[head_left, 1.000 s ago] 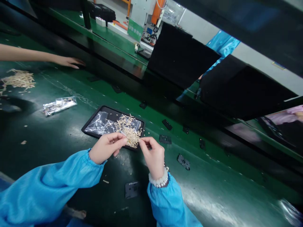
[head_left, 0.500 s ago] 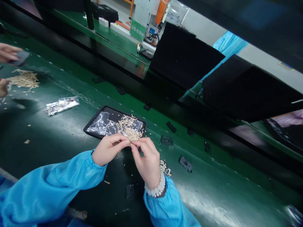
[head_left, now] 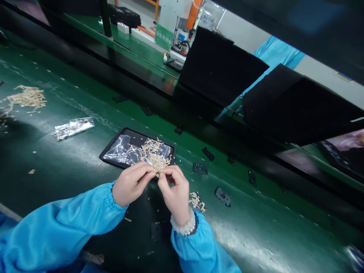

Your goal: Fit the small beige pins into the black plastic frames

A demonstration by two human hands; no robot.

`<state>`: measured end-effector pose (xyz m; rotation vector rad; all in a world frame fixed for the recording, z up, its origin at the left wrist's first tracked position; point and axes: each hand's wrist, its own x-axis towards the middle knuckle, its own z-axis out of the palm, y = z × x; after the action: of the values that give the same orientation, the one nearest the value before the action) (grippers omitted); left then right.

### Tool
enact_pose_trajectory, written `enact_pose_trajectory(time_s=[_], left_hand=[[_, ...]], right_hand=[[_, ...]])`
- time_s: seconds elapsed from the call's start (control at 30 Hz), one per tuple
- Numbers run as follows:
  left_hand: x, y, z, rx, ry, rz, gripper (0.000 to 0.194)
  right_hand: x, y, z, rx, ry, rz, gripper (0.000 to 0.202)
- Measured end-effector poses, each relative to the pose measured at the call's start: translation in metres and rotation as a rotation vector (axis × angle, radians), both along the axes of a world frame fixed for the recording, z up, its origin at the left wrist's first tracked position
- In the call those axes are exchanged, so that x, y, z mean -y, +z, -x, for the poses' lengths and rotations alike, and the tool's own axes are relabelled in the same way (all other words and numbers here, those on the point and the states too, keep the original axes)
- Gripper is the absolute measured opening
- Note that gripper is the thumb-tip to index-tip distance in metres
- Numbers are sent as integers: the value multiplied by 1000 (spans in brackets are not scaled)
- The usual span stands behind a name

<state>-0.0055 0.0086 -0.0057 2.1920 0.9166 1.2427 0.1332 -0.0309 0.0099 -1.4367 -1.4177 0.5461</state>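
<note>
My left hand (head_left: 133,183) and my right hand (head_left: 175,193) meet fingertip to fingertip, both pinched closed at the near edge of a black tray (head_left: 112,163). Whatever sits between the fingertips is too small to make out; a pale speck shows there. In the tray, a heap of small beige strips (head_left: 158,161) lies over clear plastic bags (head_left: 118,148). Close to my right wrist is a smaller pile of pale pieces (head_left: 197,201). A black plastic part (head_left: 156,231) lies on the dark surface below my hands.
Black plastic parts, including one black part (head_left: 223,196) at right, are spread along the green table (head_left: 273,227). On the left lie a clear bag of small pieces (head_left: 74,128) and another beige strip pile (head_left: 28,96). Dark panels (head_left: 222,68) hang above the far side.
My hands stay pinched together, with the right hand shifted slightly left. Another person's hands, one with a grey part, have left the view at far left.
</note>
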Motion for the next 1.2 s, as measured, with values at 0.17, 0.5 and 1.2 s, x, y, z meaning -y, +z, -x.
enact_pose_trajectory(time_s=[0.17,0.5,1.2], left_hand=[[-6,-6,2,28,42,254,14],[-8,-15,-1,64,33,427,19],[13,-5,-30,236,-116,692,19]], right_hand=[[-20,-9,-30,71,-99,210,19],[-91,-22,-193,607,-284,489,31],[21,-5,-31,-156,82,182,14]])
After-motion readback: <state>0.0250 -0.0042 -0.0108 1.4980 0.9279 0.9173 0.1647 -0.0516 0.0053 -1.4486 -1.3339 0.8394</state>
